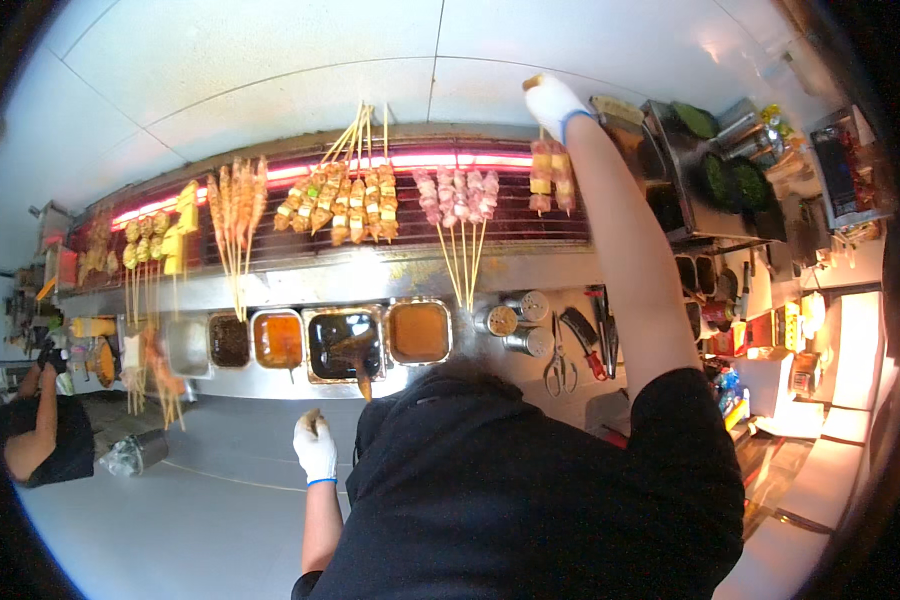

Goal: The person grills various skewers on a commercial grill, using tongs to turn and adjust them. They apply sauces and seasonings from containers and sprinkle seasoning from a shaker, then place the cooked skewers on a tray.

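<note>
My right hand point(554, 105), in a white glove with a blue cuff, reaches beyond the grill's far edge. It is nearest to the meat-and-yellow-chunk skewers point(541, 176), whose sticks run up towards it; whether it grips one is hidden. My left hand point(316, 452), also gloved, hangs below the sauce pans with its fingers curled and nothing visible in them. Across the glowing grill point(495, 232) lie pale pink meat skewers point(457, 193), browned chunk skewers point(356, 202), long orange-brown skewers point(236, 199) and yellow pieces on sticks point(180, 232).
A brush point(361, 375) rests in the dark sauce pan point(330, 337), beside an orange-brown sauce pan point(418, 332). Shaker tins point(529, 340), scissors point(559, 367) and a red-handled brush point(583, 337) lie right of them. Another person point(45, 435) stands at far left, near a metal bin point(150, 448).
</note>
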Motion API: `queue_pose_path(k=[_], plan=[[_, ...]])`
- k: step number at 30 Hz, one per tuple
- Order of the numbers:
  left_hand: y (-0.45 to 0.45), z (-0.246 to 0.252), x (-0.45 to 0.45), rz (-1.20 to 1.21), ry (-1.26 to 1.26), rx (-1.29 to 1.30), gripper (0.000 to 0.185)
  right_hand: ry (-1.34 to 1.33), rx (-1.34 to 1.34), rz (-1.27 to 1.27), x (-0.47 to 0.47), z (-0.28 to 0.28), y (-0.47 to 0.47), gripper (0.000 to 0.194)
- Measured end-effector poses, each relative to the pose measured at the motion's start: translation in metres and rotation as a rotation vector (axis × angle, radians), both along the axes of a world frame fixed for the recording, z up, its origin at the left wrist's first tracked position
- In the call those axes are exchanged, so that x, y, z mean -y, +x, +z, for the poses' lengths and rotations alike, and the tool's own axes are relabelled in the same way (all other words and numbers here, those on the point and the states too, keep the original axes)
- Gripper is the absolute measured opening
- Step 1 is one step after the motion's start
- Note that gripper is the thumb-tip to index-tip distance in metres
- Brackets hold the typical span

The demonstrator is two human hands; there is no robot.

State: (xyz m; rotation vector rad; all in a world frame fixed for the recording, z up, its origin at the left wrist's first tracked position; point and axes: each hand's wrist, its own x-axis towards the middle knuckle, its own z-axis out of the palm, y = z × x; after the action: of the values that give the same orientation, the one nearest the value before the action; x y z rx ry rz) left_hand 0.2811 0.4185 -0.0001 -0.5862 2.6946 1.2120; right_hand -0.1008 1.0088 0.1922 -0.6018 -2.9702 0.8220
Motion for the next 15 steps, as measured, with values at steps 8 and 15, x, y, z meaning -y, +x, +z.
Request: queue_pose_path(k=[8,15], plan=[[0.135,-0.133,0.081,0.123,-0.192,0.427,0.024,0.595,0.527,0.186,-0.016,-0.091,-0.061,0.034],[0.201,-0.114,0.077,0.352,-0.108,0.742,0.023,0.444,0.464,-0.133,-0.033,-0.148,-0.074,0.034]])
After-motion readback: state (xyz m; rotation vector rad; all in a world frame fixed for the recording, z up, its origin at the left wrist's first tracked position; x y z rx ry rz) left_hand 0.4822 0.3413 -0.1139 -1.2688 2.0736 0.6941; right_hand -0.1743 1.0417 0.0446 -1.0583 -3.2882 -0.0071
